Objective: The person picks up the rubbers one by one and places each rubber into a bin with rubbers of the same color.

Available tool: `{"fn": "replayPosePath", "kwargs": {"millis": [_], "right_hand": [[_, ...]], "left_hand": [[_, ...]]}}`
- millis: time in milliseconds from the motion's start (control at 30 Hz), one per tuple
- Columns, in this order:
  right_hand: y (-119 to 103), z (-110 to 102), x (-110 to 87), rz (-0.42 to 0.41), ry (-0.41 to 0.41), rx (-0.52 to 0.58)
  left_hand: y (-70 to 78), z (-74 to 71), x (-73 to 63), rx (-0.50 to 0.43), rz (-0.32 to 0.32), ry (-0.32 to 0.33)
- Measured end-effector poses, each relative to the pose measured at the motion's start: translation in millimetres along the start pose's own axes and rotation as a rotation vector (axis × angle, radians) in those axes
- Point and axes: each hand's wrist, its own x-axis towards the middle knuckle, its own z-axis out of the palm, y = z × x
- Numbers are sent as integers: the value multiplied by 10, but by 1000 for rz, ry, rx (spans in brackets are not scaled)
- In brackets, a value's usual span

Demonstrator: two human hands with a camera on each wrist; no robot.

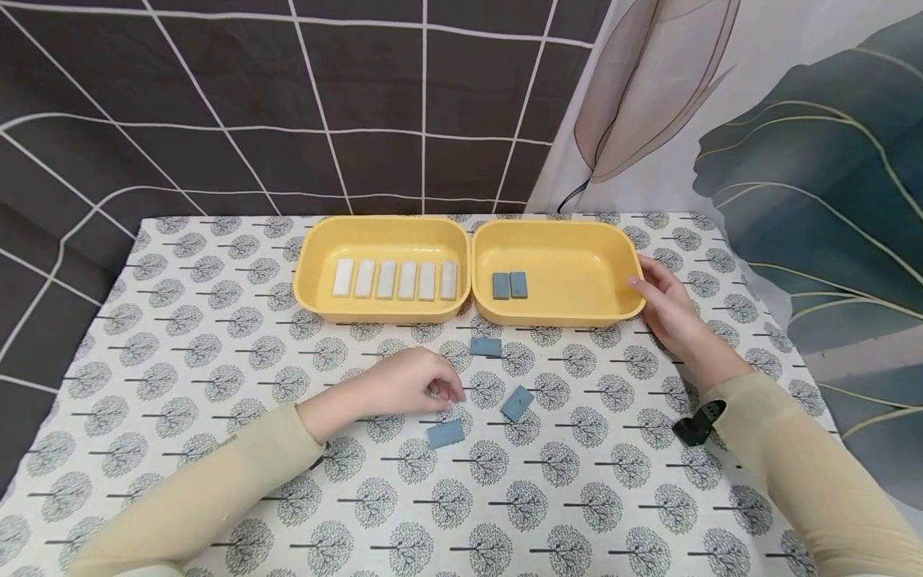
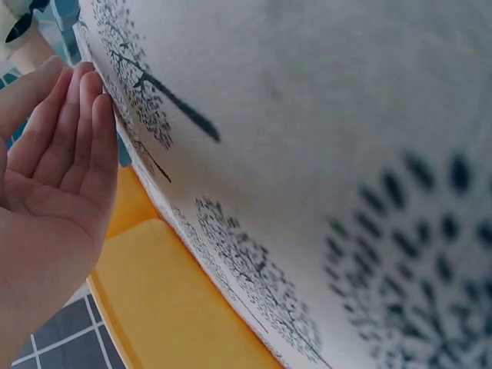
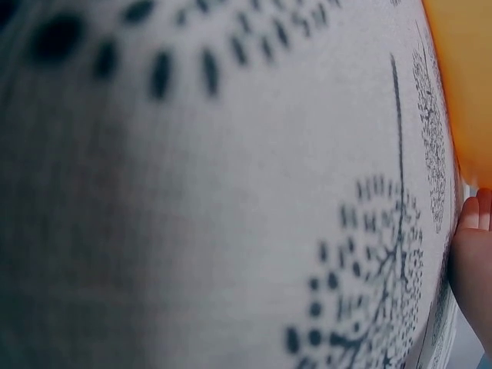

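Observation:
Low over the cloth, my left hand (image 1: pixel 421 381) hovers with its fingers loosely bent and nothing visible in them; the left wrist view shows its palm bare. Closest to it is a blue rectangular block (image 1: pixel 445 433), just below the fingertips. Two more blue blocks lie loose, one tilted (image 1: pixel 517 403) to the right and one (image 1: pixel 485 347) near the boxes. My right hand (image 1: pixel 667 304) holds the right end of the right yellow box (image 1: pixel 555 316), thumb over the rim and fingers along the outside. Inside that box two blue blocks (image 1: pixel 509 285) stand side by side.
A second yellow box (image 1: pixel 382 314) touches the right one on its left, with several white blocks (image 1: pixel 385 280) in a row. Both sit at the back of a table covered by a tree-print cloth (image 1: pixel 375 501). Behind rises a dark grid-patterned curtain (image 1: pixel 375 88).

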Motion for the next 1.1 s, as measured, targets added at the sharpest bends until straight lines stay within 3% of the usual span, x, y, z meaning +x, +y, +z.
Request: {"fn": "replayPosePath", "kwargs": {"millis": [667,1100], "right_hand": [[4,1,-1,-14,0,-9],[7,-2,5,-2,-9,-12]], "left_hand": [[-13,99,-14,143,167,-129],[12,80,-34,177,178,-148]]}}
